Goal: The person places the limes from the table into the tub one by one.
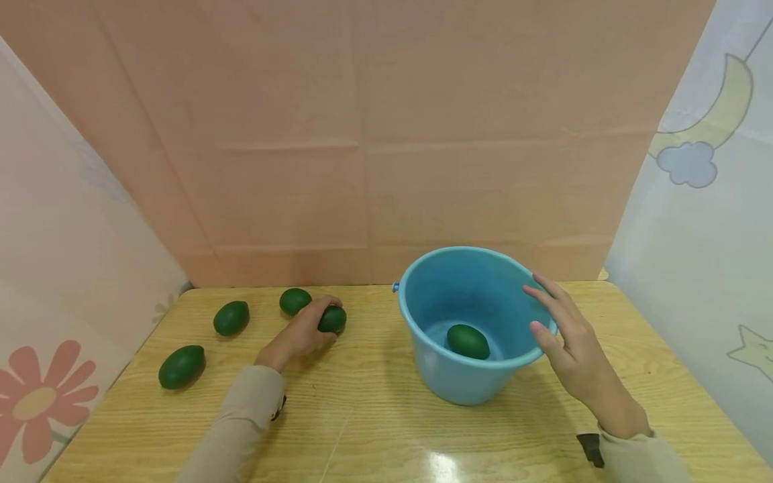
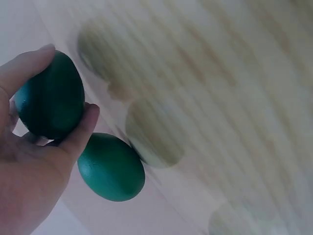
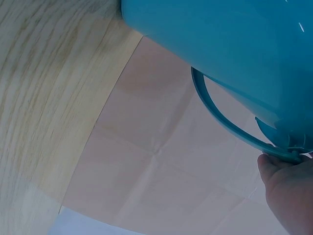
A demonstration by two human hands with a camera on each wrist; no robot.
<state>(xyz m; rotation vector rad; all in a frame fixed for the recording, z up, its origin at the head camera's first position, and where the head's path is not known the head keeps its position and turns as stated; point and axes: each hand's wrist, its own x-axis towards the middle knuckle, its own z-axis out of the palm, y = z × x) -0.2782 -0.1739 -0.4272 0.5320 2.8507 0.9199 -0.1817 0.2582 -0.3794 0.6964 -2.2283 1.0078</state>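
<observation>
My left hand [image 1: 304, 330] grips a dark green lime [image 1: 332, 319] at the back left of the table, thumb and fingers around its sides. Close behind that lime sits another lime [image 1: 295, 302]; in the left wrist view this second lime [image 2: 112, 166] shows just below the hand. My right hand [image 1: 570, 339] is at the right side of a light blue bucket [image 1: 443, 372], its fingers spread and fairly straight over the rim. In the right wrist view, its fingertips are right by the bucket's handle [image 3: 222, 120]. One lime [image 1: 468, 342] lies on the bucket's bottom.
Two more limes, one farther back [image 1: 231, 318] and one nearer [image 1: 182, 367], lie at the left of the wooden table [image 1: 374, 429]. A peach-coloured sheet [image 1: 362, 134] hangs along the back edge, with patterned pale sheets on both sides.
</observation>
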